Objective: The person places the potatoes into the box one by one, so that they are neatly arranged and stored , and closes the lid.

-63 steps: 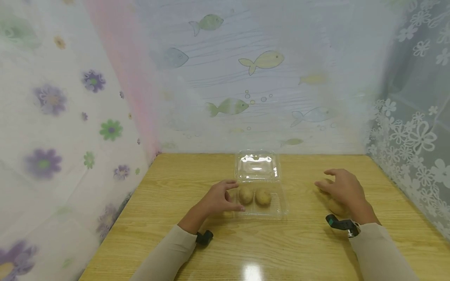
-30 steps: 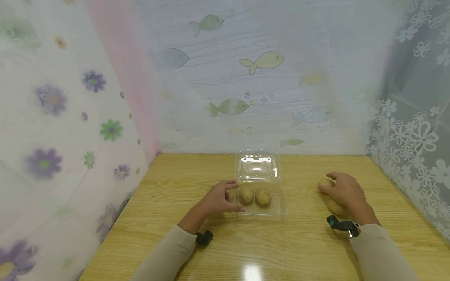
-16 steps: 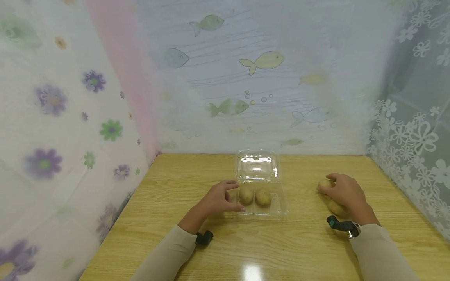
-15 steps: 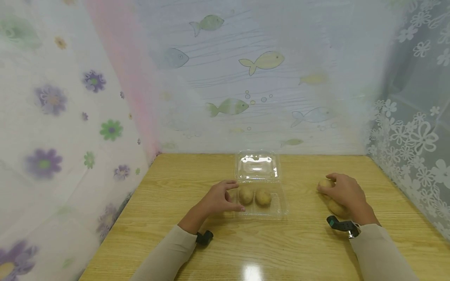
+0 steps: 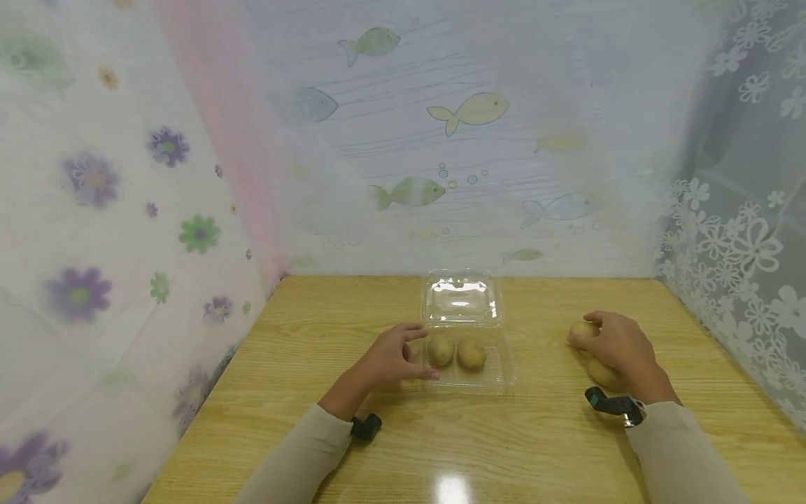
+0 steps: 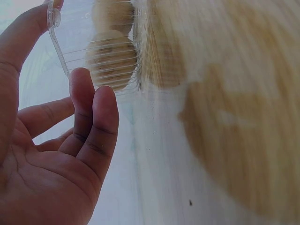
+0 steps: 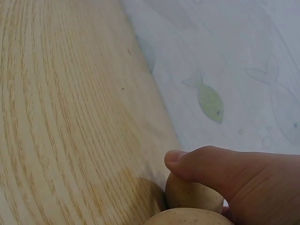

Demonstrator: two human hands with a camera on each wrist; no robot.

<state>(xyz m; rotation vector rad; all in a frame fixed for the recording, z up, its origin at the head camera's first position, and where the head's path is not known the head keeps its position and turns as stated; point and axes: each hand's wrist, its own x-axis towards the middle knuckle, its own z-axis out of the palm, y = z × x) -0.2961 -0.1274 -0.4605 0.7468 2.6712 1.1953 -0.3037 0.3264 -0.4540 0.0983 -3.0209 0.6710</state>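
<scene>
A clear plastic clamshell container [image 5: 508, 381] lies on the table with its lid [image 5: 462, 315] tipped back. Two potatoes [image 5: 471, 354] sit side by side in its base. My left hand [image 5: 389, 355] holds the base by its left end, thumb along the front edge and index finger toward the hinge. In the left wrist view, other fingertips [image 6: 105, 101] bend against the rim. Off to the right, my right hand [image 5: 620, 343] grips a potato [image 5: 583, 330], its thumb [image 7: 201, 164] over the top in the right wrist view. Another potato [image 5: 602, 374] lies under the palm, partly hidden.
The wooden table [image 5: 378, 448] runs back to a curtain [image 5: 478, 224] printed with fish. Flowered sheets stand along the left and right sides. A black wrist camera [image 5: 366, 427] sits on the left wrist, another [image 5: 611, 400] on the right.
My right hand has come slightly nearer and its fingers have settled around the farther potato, which shows more now. The left hand, the container and its potatoes have stayed in place.
</scene>
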